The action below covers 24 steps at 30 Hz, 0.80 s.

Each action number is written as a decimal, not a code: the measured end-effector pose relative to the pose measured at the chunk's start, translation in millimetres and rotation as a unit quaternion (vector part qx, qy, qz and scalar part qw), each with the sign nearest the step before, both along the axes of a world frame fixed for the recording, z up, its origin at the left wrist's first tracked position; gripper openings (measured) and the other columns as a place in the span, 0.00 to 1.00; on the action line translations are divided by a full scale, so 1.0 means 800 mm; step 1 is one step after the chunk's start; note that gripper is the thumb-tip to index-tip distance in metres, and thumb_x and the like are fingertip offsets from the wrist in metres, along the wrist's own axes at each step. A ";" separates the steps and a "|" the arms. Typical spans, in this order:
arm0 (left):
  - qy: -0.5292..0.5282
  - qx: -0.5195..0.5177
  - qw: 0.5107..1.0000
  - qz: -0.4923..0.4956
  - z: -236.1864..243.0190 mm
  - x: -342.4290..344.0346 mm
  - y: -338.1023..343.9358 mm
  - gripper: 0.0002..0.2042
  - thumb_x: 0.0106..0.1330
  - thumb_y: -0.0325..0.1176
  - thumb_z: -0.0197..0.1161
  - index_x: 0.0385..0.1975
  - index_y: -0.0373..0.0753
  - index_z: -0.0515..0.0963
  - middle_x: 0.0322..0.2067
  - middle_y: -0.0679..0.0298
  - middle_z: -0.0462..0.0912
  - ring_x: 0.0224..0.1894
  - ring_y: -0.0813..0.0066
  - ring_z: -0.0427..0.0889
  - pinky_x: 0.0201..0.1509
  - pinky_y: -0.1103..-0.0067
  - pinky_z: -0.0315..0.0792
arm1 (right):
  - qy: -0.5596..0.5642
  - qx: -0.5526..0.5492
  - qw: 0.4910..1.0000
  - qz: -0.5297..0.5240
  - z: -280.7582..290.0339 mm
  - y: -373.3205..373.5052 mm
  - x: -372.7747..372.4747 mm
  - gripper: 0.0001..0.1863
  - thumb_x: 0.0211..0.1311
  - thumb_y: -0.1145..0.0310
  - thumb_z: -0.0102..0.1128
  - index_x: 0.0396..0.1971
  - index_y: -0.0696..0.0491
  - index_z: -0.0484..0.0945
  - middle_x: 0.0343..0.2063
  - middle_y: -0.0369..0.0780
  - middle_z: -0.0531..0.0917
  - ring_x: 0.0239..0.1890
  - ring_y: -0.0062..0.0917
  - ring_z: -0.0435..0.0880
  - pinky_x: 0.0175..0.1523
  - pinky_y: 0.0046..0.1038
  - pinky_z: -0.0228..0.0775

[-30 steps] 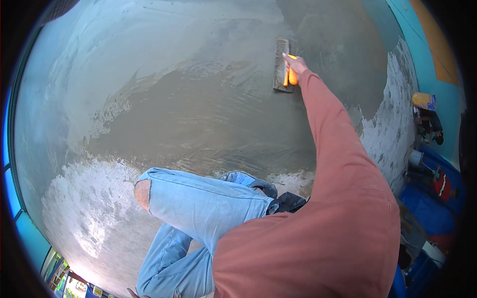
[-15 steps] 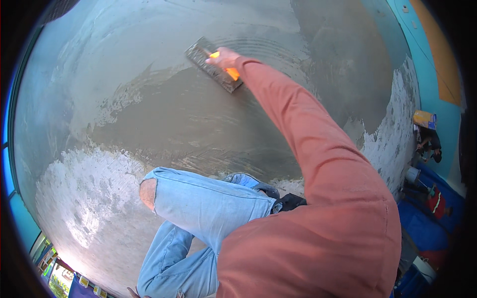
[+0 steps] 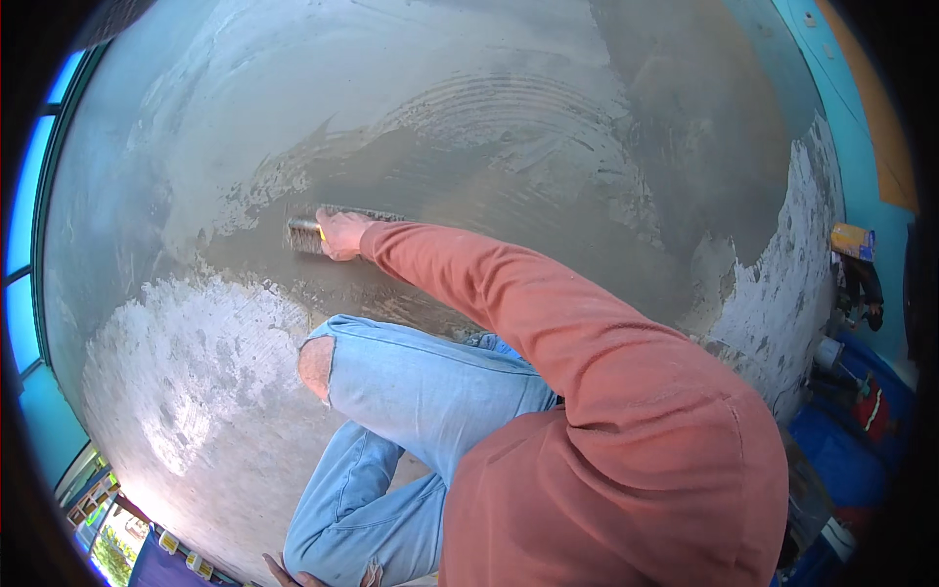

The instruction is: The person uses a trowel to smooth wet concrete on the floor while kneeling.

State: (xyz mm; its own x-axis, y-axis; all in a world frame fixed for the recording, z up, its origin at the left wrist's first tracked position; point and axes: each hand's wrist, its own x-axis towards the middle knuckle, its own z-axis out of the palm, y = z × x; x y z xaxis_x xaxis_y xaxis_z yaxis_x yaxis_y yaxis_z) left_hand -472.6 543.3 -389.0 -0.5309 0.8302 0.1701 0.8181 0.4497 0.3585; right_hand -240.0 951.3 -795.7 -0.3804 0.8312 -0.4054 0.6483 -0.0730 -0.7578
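Observation:
My right hand (image 3: pixel 342 235) is closed around the handle of a rectangular plastering trowel (image 3: pixel 305 236); a bit of yellow-orange handle shows by the fingers. Its blade lies against the wet grey cement coat (image 3: pixel 469 186), partly hidden under the hand and the reddish sleeve. Curved ridges mark the coat farther out. At the lower edge, beside my bent leg in light blue jeans (image 3: pixel 421 391), only some fingers of my left hand (image 3: pixel 286 572) show. They are apart, with nothing visible in them; the rest is cut off.
Pale, rough uncoated floor (image 3: pixel 186 372) lies at the left, with another pale patch (image 3: pixel 782 254) at the right. Along the right edge are a teal wall (image 3: pixel 875 235), a yellow packet (image 3: pixel 853 241), a bucket (image 3: pixel 828 352) and blue sheeting (image 3: pixel 831 445). Windows (image 3: pixel 24 225) line the left.
My right hand has drawn the trowel nearer and to the left across the wet coat, turning the blade. The view has shifted slightly. My left fingers stay at the lower edge.

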 end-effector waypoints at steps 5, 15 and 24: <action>-0.007 0.002 1.000 -0.028 0.006 0.015 0.005 0.34 0.83 0.56 0.50 0.71 0.29 0.73 0.69 0.42 0.75 0.71 0.47 0.73 0.76 0.57 0.66 | -0.040 -0.020 0.973 -0.226 -0.022 0.048 0.096 0.30 0.70 0.63 0.56 0.68 0.62 0.66 0.57 0.60 0.84 0.61 0.54 0.84 0.66 0.49 0.76; -0.004 0.016 0.998 -0.062 -0.007 -0.002 0.008 0.34 0.84 0.56 0.48 0.72 0.29 0.71 0.70 0.41 0.74 0.73 0.46 0.73 0.77 0.56 0.64 | -0.144 -0.043 0.837 -0.526 -0.048 0.027 0.479 0.35 0.69 0.56 0.61 0.71 0.57 0.66 0.62 0.57 0.81 0.66 0.53 0.81 0.70 0.48 0.73; -0.052 0.049 0.993 -0.099 -0.004 0.023 0.037 0.34 0.82 0.57 0.53 0.72 0.30 0.72 0.70 0.43 0.75 0.70 0.47 0.75 0.74 0.58 0.69 | -0.212 -0.068 0.685 -0.693 -0.101 -0.206 0.675 0.32 0.63 0.54 0.65 0.65 0.55 0.76 0.62 0.54 0.83 0.65 0.50 0.82 0.68 0.44 0.75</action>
State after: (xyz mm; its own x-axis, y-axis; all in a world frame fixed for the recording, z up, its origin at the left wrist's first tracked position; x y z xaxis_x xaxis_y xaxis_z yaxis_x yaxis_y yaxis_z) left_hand -454.4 573.2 -392.5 -0.3785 0.9021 0.2071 0.8427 0.2433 0.4802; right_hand 299.6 786.6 -876.2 0.9131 0.2174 -0.3448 0.0436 -0.8932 -0.4476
